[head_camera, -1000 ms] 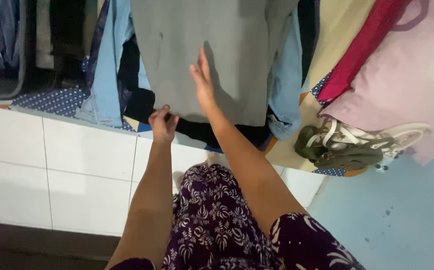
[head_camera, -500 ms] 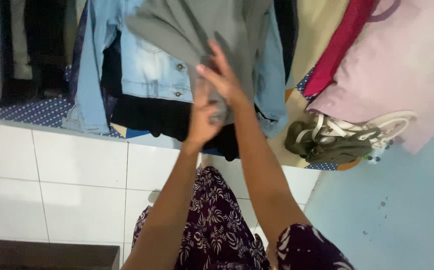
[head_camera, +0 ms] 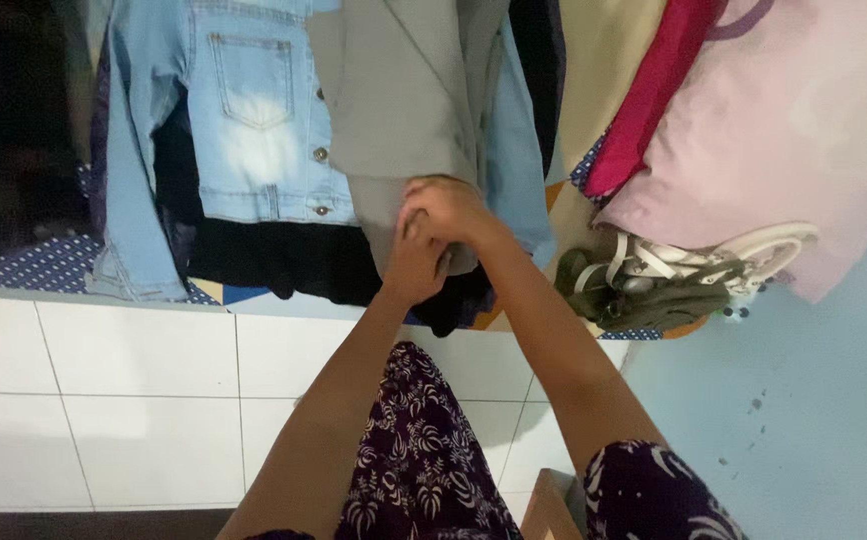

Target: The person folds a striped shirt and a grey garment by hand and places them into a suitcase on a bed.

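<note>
A grey garment (head_camera: 404,90) lies folded over on top of a light blue denim jacket (head_camera: 254,130) and a black garment (head_camera: 284,260). My left hand (head_camera: 414,265) and my right hand (head_camera: 449,210) meet at the grey garment's lower edge, both closed on the cloth. The right hand sits on top of the left. My arms reach up from the bottom of the view over my purple patterned dress (head_camera: 424,460).
A pink cloth (head_camera: 784,130) and a red cloth (head_camera: 644,110) lie to the right. An olive and white sandal (head_camera: 664,275) rests below them. White tiles (head_camera: 124,400) run along the left, a light blue wall (head_camera: 804,420) at the right. Dark clothes lie at far left.
The grey garment, flat a second ago, has been folded over, uncovering the denim jacket. Both hands have come together at its lower edge, and the view has shifted.
</note>
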